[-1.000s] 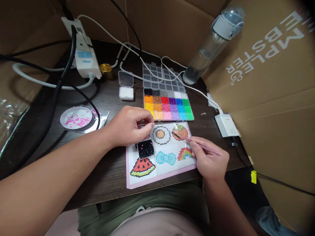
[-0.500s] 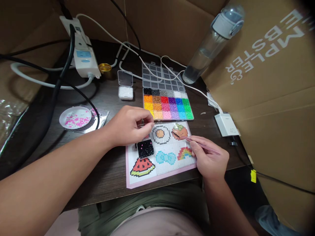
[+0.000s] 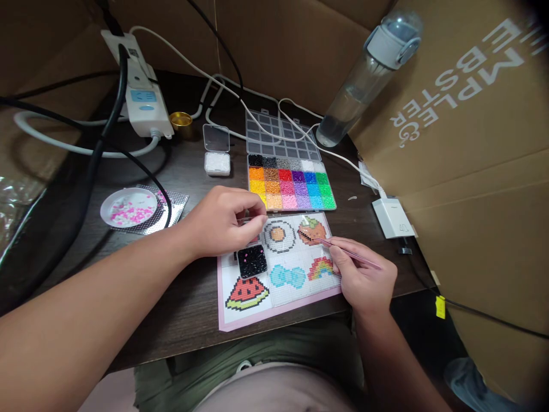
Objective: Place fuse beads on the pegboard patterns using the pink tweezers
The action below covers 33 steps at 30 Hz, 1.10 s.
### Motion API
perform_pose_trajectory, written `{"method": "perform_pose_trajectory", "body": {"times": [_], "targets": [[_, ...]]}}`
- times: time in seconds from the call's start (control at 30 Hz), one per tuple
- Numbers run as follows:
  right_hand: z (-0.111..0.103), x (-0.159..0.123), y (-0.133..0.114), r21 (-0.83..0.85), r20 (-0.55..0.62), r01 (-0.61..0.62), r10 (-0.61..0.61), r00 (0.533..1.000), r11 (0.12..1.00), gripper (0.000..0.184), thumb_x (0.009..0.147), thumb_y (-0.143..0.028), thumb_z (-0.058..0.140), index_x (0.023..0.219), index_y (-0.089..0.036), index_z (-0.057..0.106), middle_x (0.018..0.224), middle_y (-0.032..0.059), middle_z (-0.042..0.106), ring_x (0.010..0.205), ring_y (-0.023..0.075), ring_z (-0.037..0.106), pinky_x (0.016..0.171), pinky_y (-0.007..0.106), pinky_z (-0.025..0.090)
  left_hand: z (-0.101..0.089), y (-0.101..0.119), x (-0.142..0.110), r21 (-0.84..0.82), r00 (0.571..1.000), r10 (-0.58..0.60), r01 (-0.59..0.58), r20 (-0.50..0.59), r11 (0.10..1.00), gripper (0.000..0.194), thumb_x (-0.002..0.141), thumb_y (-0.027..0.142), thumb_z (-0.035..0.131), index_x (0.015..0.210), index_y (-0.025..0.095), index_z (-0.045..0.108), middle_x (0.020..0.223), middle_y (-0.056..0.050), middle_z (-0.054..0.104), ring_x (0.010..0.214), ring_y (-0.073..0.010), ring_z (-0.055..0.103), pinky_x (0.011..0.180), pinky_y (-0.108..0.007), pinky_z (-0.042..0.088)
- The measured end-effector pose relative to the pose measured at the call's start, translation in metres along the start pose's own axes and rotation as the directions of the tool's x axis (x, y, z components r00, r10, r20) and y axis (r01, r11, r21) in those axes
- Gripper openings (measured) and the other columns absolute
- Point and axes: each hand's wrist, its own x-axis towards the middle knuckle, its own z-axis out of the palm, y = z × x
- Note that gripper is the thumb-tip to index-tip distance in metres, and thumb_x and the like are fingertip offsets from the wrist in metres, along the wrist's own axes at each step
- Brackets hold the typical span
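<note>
A pattern sheet point(image 3: 253, 315) with pictures of a watermelon, egg, rainbow and others lies on the dark table under a clear pegboard point(image 3: 295, 254). My left hand point(image 3: 221, 222) rests on the sheet's upper left with fingers pinched together over it; what they pinch is too small to make out. Just below it sits a small box of black beads point(image 3: 252, 261). My right hand point(image 3: 364, 280) holds pink tweezers point(image 3: 343, 252) whose tip points at the peach picture point(image 3: 312, 230).
A bead organiser point(image 3: 291, 186) with many coloured compartments lies open behind the sheet. A small box of white beads point(image 3: 217, 163), a dish of pink beads point(image 3: 128, 207), a power strip point(image 3: 139, 91), cables, a charger point(image 3: 392, 217) and a water bottle point(image 3: 364, 74) stand around. Cardboard walls surround the table.
Both hands stay almost in place; the whole view has shifted slightly down and left as the head moved.
</note>
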Motion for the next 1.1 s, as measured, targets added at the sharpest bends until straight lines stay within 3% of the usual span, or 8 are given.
{"method": "perform_pose_trajectory", "body": {"times": [0.6, 0.73, 0.83, 0.93, 1.1], "targets": [[0.000, -0.001, 0.000, 0.001, -0.024, 0.010, -0.010, 1.000, 1.000, 0.012, 0.085, -0.019, 0.072, 0.092, -0.021, 0.081, 0.094, 0.0075, 0.079, 0.075, 0.0216, 0.076, 0.061, 0.033, 0.065, 0.001, -0.001, 0.000, 0.000, 0.999, 0.043, -0.043, -0.027, 0.999, 0.016, 0.080, 0.020, 0.058, 0.067, 0.016, 0.067, 0.058, 0.003, 0.061, 0.049, -0.0069, 0.050, 0.050, -0.020, 0.036], [-0.002, -0.005, -0.004, -0.107, -0.143, 0.143, -0.157, 0.977, 0.984, 0.016, 0.082, -0.013, 0.074, 0.095, -0.020, 0.081, 0.095, 0.0077, 0.079, 0.078, 0.0235, 0.076, 0.065, 0.035, 0.066, 0.002, -0.002, 0.000, -0.012, 0.996, 0.074, -0.074, -0.044, 0.997, 0.015, 0.079, 0.017, 0.059, 0.066, 0.016, 0.066, 0.055, 0.004, 0.059, 0.047, -0.0062, 0.046, 0.049, -0.020, 0.035], [-0.001, -0.013, -0.012, -0.185, -0.161, 0.290, -0.321, 0.933, 0.939, 0.031, 0.076, -0.004, 0.076, 0.102, -0.021, 0.080, 0.096, 0.0068, 0.079, 0.082, 0.0249, 0.076, 0.071, 0.038, 0.066, 0.004, -0.002, -0.001, -0.024, 0.995, 0.085, -0.086, -0.053, 0.996, 0.014, 0.079, 0.015, 0.059, 0.067, 0.015, 0.067, 0.055, 0.004, 0.059, 0.047, -0.0063, 0.046, 0.050, -0.020, 0.034], [0.007, -0.024, -0.025, -0.134, -0.123, 0.388, -0.404, 0.906, 0.912, 0.043, 0.073, 0.003, 0.075, 0.107, -0.022, 0.078, 0.095, 0.0058, 0.079, 0.085, 0.0247, 0.077, 0.074, 0.038, 0.065, 0.005, -0.003, -0.002, -0.041, 0.995, 0.086, -0.088, -0.056, 0.995, 0.013, 0.077, 0.013, 0.059, 0.067, 0.015, 0.067, 0.056, 0.004, 0.059, 0.048, -0.0062, 0.047, 0.051, -0.020, 0.035], [0.028, -0.037, -0.047, 0.096, 0.120, 0.409, -0.419, 0.900, 0.907, 0.037, 0.077, 0.005, 0.070, 0.106, -0.016, 0.077, 0.095, 0.0094, 0.079, 0.085, 0.0225, 0.077, 0.076, 0.034, 0.065, 0.006, -0.003, -0.003, -0.053, 0.994, 0.089, -0.092, -0.061, 0.994, 0.013, 0.077, 0.012, 0.059, 0.067, 0.014, 0.067, 0.055, 0.004, 0.059, 0.048, -0.0065, 0.047, 0.051, -0.020, 0.035]]}}
